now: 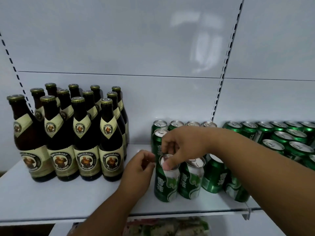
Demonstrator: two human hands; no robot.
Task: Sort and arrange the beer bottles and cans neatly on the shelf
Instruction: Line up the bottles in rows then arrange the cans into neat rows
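Blurred packages (170, 227) below shelf (51, 201); rightmost cans (312, 160) cropped.

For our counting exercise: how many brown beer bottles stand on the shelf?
12 bottles at the shelf's left: four in front, four in the middle row, four behind; more could hide behind them.

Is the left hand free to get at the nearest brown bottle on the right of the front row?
Probably yes: the left hand hovers empty by the front can, and only bare shelf lies between it and that bottle.
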